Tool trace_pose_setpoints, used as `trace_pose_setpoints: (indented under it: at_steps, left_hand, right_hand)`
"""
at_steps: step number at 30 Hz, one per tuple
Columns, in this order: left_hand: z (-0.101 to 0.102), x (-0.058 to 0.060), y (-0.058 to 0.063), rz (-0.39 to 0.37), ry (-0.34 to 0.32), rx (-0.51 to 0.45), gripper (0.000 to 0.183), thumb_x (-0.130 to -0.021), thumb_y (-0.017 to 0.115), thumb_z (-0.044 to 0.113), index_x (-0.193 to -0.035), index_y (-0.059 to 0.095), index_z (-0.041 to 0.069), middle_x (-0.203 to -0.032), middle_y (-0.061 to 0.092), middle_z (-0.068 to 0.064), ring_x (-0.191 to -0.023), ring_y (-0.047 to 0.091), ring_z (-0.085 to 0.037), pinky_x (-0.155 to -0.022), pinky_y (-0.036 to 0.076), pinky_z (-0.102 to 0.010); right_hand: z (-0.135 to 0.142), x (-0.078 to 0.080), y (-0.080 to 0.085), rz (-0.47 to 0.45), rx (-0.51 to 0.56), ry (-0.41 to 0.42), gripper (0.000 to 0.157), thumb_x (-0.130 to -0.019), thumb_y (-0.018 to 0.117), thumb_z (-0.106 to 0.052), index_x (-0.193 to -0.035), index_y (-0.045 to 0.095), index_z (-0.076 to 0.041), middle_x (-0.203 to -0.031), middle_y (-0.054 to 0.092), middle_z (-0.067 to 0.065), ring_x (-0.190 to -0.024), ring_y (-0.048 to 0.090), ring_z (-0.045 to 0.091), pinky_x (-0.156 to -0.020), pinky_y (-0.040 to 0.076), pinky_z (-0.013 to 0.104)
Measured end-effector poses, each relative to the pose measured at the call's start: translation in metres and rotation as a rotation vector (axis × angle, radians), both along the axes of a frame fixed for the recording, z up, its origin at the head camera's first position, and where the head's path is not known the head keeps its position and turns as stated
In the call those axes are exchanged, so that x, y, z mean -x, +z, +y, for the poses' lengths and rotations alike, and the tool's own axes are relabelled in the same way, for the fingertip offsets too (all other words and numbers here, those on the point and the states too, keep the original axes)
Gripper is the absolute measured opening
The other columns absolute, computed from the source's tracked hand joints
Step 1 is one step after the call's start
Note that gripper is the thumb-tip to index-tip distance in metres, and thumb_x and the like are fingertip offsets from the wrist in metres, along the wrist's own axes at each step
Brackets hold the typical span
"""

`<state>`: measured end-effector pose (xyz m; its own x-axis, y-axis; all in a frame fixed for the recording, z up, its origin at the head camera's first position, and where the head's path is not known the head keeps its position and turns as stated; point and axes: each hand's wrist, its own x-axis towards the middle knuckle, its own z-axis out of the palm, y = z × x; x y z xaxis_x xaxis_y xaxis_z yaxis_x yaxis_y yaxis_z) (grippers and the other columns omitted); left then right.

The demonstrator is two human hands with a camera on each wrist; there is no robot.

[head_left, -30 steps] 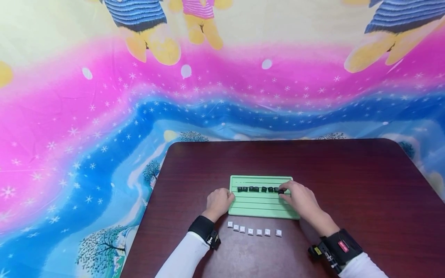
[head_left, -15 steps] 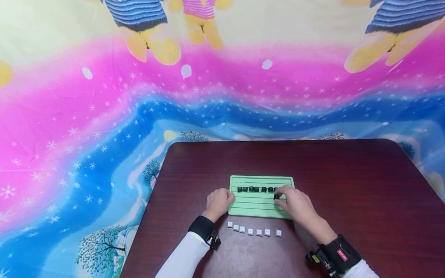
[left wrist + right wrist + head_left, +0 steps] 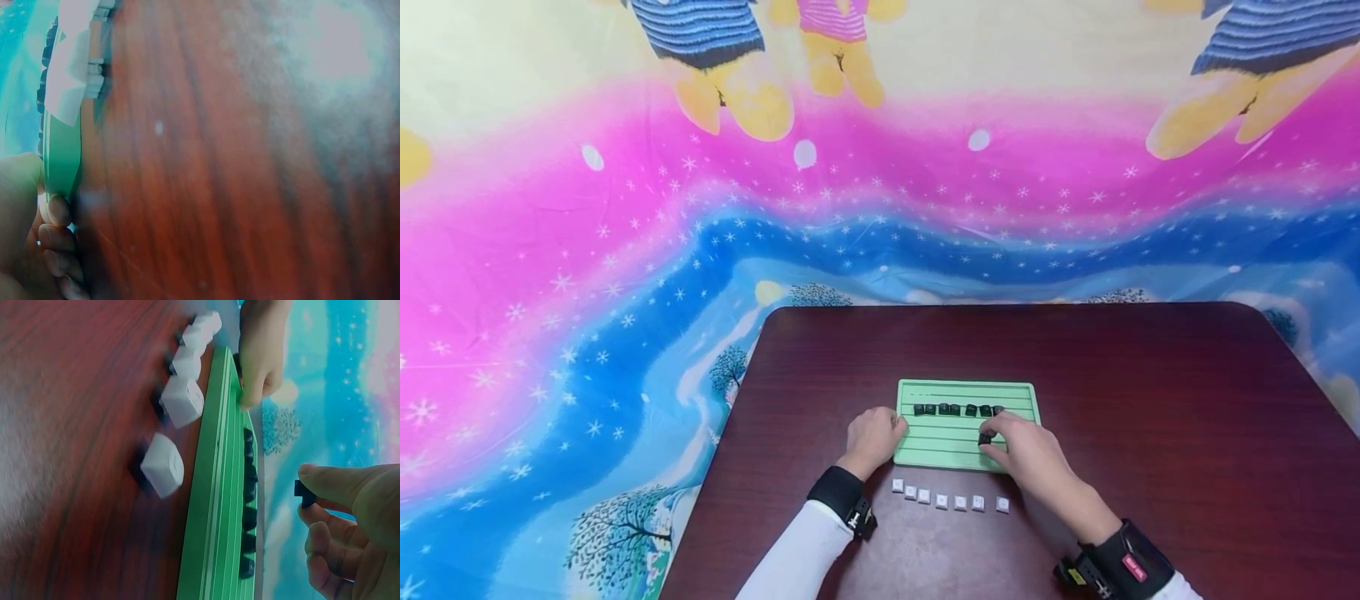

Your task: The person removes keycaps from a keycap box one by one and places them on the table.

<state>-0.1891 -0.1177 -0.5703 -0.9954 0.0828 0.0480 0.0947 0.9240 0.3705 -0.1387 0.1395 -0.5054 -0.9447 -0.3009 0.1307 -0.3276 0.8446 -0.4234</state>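
A green ridged tray [image 3: 940,457] lies on the table, with a row of black keycaps [image 3: 955,409] along one of its upper grooves. My left hand [image 3: 872,437] grips the tray's left edge; the left wrist view shows thumb and fingertips pinching the green rim [image 3: 62,156]. Over the tray's lower right part, my right hand [image 3: 1033,454] pinches one black keycap [image 3: 305,494] between thumb and finger. In the right wrist view that keycap appears clear of the tray. The right hand partly covers the tray's lower right corner.
Several white keycaps [image 3: 942,502] lie in a loose line on the dark wooden table [image 3: 1150,400], just in front of the tray. A patterned cloth [image 3: 880,192] hangs behind the table's far edge.
From the right end of the black row, my right hand has moved left and nearer to me, carrying the black keycap. My left hand has stayed on the tray edge.
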Motion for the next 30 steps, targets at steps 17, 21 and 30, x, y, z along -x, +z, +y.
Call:
trace_pose_setpoints:
  at_steps: [17, 21, 30]
  left_hand:
    - [0.000, 0.000, 0.001, -0.010, -0.003, 0.004, 0.048, -0.093, 0.054, 0.028, -0.053, 0.028, 0.021, -0.052, 0.020, 0.009, -0.046, 0.023, -0.010, -0.045, 0.022, -0.026]
    - [0.000, 0.000, 0.001, -0.013, -0.002, 0.000, 0.048, -0.093, 0.054, 0.027, -0.052, 0.028, 0.020, -0.052, 0.019, 0.009, -0.046, 0.023, -0.010, -0.046, 0.022, -0.026]
    - [0.000, 0.000, 0.002, -0.008, -0.003, -0.009, 0.048, -0.092, 0.055, 0.027, -0.052, 0.028, 0.021, -0.053, 0.019, 0.009, -0.046, 0.024, -0.010, -0.046, 0.023, -0.027]
  right_hand:
    - [-0.024, -0.018, -0.004, 0.058, -0.017, 0.073, 0.020, -0.080, 0.083, -0.022, -0.097, 0.074, -0.018, -0.095, 0.071, -0.007, -0.080, 0.070, 0.013, -0.062, 0.050, 0.025]
    - [-0.030, -0.022, -0.006, 0.061, -0.010, 0.086, 0.020, -0.080, 0.084, -0.021, -0.097, 0.074, -0.018, -0.095, 0.071, -0.007, -0.080, 0.070, 0.012, -0.064, 0.051, 0.026]
    - [-0.043, -0.029, -0.009, 0.070, -0.011, 0.148, 0.020, -0.080, 0.084, -0.023, -0.097, 0.074, -0.019, -0.092, 0.070, -0.009, -0.079, 0.068, 0.009, -0.066, 0.052, 0.025]
